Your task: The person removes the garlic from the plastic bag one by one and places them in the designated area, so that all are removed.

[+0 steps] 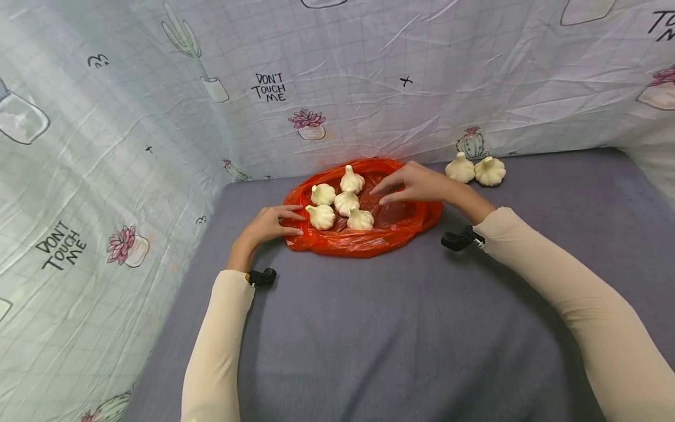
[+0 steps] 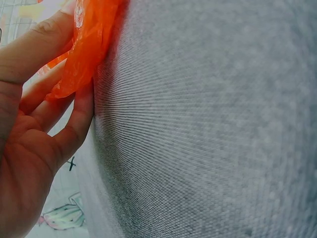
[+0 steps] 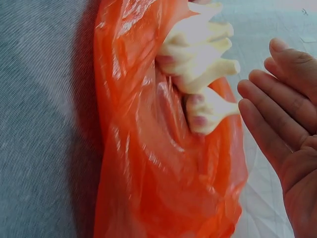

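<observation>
Cream-coloured loose garlic bulbs (image 1: 490, 171), two, lie side by side at the back right, outside the bag. Your right wrist passes just in front of them. Black wrist cameras (image 1: 454, 241) sit at both of your cuffs; your pale sleeves (image 1: 569, 293) reach in from either side.

Surface: grey cloth (image 1: 337, 328), faint creases toward you. Behind and to the left, a wrinkled pale backdrop (image 1: 364, 111), printed with potted cacti, pink succulents and "DON'T TOUCH ME".

Container: red plastic bag (image 1: 348, 243), toward the back of the cloth near the backdrop, mouth spread upward, rim crumpled. Five bagged garlic bulbs (image 1: 347, 202) cluster in its left and middle part. Your left hand (image 1: 268, 224) pinches the bag's left edge, plastic between thumb and fingers. Your right hand (image 1: 416, 183) hangs over the right part, thumb apart from fingers, holding nothing.
</observation>
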The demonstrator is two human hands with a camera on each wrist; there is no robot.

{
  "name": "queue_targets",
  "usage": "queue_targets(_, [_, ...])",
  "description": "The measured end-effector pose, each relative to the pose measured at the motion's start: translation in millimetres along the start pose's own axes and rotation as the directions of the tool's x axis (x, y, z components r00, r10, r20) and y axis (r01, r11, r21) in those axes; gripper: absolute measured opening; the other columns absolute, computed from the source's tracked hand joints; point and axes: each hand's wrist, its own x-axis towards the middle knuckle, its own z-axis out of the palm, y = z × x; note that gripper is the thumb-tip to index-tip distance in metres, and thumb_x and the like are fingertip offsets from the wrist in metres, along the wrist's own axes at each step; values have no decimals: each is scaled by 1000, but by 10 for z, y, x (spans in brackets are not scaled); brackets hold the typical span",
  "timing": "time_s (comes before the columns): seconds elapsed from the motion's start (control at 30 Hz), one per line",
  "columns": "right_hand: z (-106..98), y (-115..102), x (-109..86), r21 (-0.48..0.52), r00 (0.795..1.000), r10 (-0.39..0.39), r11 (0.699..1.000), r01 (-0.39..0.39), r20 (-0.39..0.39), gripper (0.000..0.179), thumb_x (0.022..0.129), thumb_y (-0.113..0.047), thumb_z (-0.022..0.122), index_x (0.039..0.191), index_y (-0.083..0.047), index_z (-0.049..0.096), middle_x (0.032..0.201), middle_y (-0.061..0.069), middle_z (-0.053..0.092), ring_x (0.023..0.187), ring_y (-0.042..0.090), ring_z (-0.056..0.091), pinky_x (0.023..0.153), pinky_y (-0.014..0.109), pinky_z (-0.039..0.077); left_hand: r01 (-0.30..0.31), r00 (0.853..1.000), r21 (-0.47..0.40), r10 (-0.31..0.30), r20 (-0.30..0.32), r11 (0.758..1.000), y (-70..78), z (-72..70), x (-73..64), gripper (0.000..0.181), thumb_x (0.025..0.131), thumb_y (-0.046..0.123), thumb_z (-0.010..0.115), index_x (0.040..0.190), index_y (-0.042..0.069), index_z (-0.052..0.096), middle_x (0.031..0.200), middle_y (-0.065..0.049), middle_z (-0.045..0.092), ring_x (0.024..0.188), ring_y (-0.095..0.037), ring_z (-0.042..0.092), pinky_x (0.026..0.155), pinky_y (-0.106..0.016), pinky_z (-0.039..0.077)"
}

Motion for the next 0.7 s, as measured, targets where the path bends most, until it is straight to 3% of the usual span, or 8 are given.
queue_targets(0.2, [33,-33,127,8,1000,-22,1000,22,18,26,94,-24,75,119,-16,78,105,0,77,62,10,40,60,25,35,10,1000,-6,-10,-3,1000,7,-2,-17,42,87,32,83,126,17,75,150,-4,55,144,-32,42,115,-52,35])
queue_targets(0.37, [49,-25,239,22,998,-18,1000,17,61,26,94,-24,75,118,-14,78,106,-2,77,67,7,48,63,23,41,8,1000,-20,-8,-11,1000,6,3,-4,43,86,33,83,125,18,75,150,-3,55,144,-30,42,115,-50,35])
queue_targets(0.53, [78,-11,347,59,995,8,998,-14,99,28,93,-22,77,119,-10,78,110,1,77,84,7,66,73,24,51,1,1000,-23,-2,-15,1000,8,-2,-2,42,87,31,83,125,17,75,149,-5,56,144,-31,42,114,-51,37])
queue_targets(0.7, [127,9,441,83,991,38,995,-49,130,30,91,-19,79,119,-12,78,111,-3,77,97,9,70,81,27,55,4,1000,-2,-4,-5,1000,-17,7,-1,40,88,30,82,125,18,76,149,-4,56,143,-31,43,114,-51,37])
